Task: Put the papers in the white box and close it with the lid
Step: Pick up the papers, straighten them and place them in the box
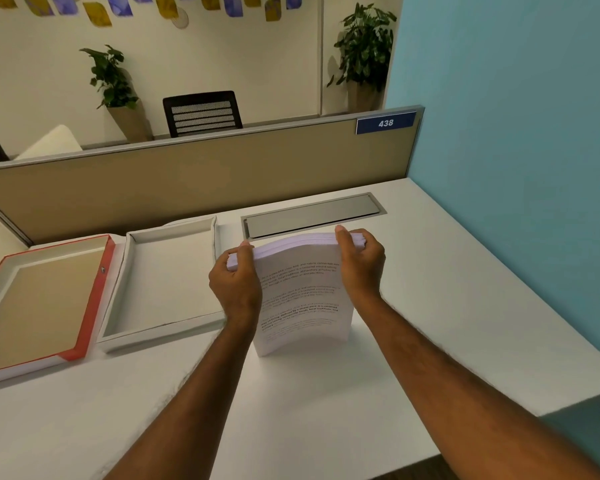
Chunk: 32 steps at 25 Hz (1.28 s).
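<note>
You have both hands, left (pixel 237 285) and right (pixel 360 264), closed on the papers (pixel 302 296) standing on the worktop (pixel 430 306) mid-frame; the white box (pixel 118 299) at left sits empty, its lid (pixel 94 292) off

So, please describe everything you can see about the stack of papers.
The stack of papers is thick, white and printed with black text on its facing sheet. It stands on its lower edge on the white desk, bowed slightly. The left hand and right hand grip its upper corners. It is right of the open white box.
</note>
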Available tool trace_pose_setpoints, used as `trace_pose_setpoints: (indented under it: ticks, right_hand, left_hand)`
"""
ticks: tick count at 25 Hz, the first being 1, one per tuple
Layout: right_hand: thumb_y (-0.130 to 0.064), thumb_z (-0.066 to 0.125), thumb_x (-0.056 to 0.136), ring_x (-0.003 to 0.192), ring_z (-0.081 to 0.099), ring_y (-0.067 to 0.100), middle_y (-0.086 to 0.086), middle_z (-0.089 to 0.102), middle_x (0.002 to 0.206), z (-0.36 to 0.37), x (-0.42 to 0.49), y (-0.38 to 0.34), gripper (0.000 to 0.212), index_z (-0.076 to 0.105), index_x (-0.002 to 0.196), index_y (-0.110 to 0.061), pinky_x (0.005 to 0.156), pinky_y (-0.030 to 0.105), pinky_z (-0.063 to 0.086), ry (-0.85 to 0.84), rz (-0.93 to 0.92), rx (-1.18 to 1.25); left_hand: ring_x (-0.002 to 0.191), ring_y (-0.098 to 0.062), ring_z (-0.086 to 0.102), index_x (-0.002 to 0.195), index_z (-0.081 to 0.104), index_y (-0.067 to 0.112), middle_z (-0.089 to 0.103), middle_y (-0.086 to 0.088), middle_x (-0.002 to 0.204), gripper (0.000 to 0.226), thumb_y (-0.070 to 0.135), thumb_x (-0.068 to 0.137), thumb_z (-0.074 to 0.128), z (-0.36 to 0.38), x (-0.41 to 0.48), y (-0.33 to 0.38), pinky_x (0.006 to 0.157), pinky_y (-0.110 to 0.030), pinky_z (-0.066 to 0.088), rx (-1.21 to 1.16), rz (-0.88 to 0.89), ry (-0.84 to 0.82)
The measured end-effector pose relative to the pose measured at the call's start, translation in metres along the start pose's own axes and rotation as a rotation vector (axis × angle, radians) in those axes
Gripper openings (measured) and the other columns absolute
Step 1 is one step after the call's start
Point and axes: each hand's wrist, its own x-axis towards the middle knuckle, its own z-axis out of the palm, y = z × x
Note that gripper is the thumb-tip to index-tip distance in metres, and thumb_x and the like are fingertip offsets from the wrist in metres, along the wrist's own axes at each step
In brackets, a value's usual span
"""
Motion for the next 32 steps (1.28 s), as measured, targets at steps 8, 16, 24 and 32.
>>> trace_pose_setpoints:
  ticks: [8,16,24,32]
  right_hand:
    - [-0.067,0.042,0.084,0.066,0.064,0.000,-0.006,0.061,0.078,-0.014,-0.006,0.024,0.048,0.052,0.096,-0.022,0.051,0.012,0.049,-0.208,-0.089,0.117]
    - [-0.028,0.062,0.088,0.090,0.062,-0.010,-0.020,0.058,0.100,-0.017,-0.026,0.074,0.033,0.041,0.113,-0.028,0.063,0.007,0.052,-0.328,-0.153,0.025]
    - [-0.033,0.063,0.089,0.094,0.065,-0.002,-0.023,0.062,0.103,-0.017,-0.018,0.109,0.035,0.045,0.118,-0.024,0.069,0.017,0.056,-0.450,-0.073,-0.048]
    - [-0.028,0.064,0.091,0.094,0.069,0.017,0.001,0.070,0.110,-0.026,0.004,0.128,0.033,0.058,0.118,-0.010,0.083,0.033,0.059,-0.659,0.003,-0.200]
  left_hand:
    - [0.083,-0.006,0.066,0.104,0.060,0.020,0.064,0.007,0.090,0.037,0.050,0.094,0.040,-0.016,-0.015,-0.021,0.059,-0.015,0.053,-0.081,0.239,-0.132]
    - [0.102,0.000,0.059,0.113,0.037,0.064,0.054,0.014,0.108,0.042,0.029,0.094,0.053,-0.025,-0.031,-0.057,0.070,-0.015,0.056,0.009,0.239,-0.256]
    - [0.101,0.009,0.057,0.116,0.040,0.039,0.053,0.033,0.106,0.024,0.032,0.095,0.050,-0.028,-0.035,-0.098,0.071,-0.009,0.053,0.053,0.164,-0.282]
    - [0.087,0.005,0.064,0.109,0.042,0.022,0.057,0.018,0.101,0.019,0.033,0.095,0.049,-0.020,-0.030,-0.115,0.060,-0.005,0.050,0.196,0.067,-0.215]
